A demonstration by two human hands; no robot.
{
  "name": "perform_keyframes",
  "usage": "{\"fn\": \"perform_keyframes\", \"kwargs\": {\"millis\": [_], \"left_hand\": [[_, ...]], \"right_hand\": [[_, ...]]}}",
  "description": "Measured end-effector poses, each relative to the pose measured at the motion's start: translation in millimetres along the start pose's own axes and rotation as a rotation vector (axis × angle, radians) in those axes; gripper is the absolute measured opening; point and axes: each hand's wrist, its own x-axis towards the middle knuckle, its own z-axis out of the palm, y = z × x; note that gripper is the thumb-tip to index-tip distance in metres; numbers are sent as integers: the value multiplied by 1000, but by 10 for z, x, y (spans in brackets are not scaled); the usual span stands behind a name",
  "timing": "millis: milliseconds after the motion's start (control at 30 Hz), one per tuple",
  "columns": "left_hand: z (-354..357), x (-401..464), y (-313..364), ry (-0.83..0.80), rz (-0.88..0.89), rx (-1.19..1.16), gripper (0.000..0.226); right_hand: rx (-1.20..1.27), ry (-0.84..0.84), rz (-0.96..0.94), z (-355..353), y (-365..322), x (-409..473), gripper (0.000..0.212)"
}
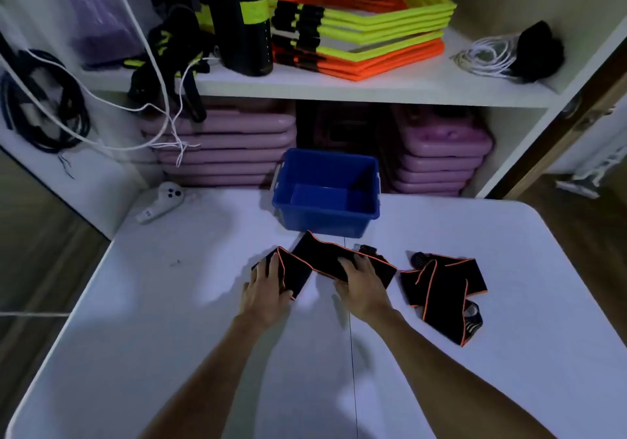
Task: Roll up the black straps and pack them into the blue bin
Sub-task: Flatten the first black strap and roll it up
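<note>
A black strap with orange edging (322, 257) lies folded in a zigzag on the white table (190, 303), just in front of the blue bin (327, 216). My left hand (266, 291) presses flat on the strap's left end. My right hand (364, 287) rests on its right part, fingers spread over the fabric. A second black strap (444, 286) lies crumpled to the right, untouched. The bin stands open with nothing visible inside.
A white controller (163, 201) lies at the table's back left. Behind the bin, shelves hold pink stacked cases (220, 146), yellow and orange hexagon frames (366, 31), a black bottle (244, 21) and loose white cords (163, 126).
</note>
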Motion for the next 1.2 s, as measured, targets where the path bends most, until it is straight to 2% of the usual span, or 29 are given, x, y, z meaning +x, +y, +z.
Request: {"fn": "perform_keyframes", "kwargs": {"millis": [133,200,333,400,467,533,567,667,833,933,1000,1133,1200], "left_hand": [[89,-110,-142,-60,-13,70,67],[151,-183,-256,-68,37,58,52],[187,-363,-501,-23,174,20,38],[171,-466,-591,14,237,-1,34],[128,-557,-656,29,293,21,30],[110,-616,-732,50,363,23,21],[105,-635,-767,45,393,24,22],[59,-680,-865,16,377,37,27],[-107,-641,-1121,63,317,199,35],[-230,-504,-1259,66,190,277,30],[-283,-437,-1289,52,104,290,31],[-322,-391,-1199,40,-42,173,36],[-309,-409,-1138,123,-30,114,35]], "right_hand": [[149,-151,7,127,-94,-58,53],[228,-208,-10,247,-124,-76,64],[316,-214,3,439,-224,-71,96],[393,-195,15,504,-261,-70,101],[477,-135,6,548,-255,-64,82],[494,-78,-19,572,-256,-103,42],[474,-50,-56,575,-251,-128,30],[347,8,-201,567,-225,-233,14],[-127,224,-418,450,-29,-457,14],[-317,172,-470,408,42,-542,22],[-358,105,-435,456,77,-621,22],[-351,-13,-332,527,168,-766,44],[-351,-27,-287,508,198,-784,55]]}}
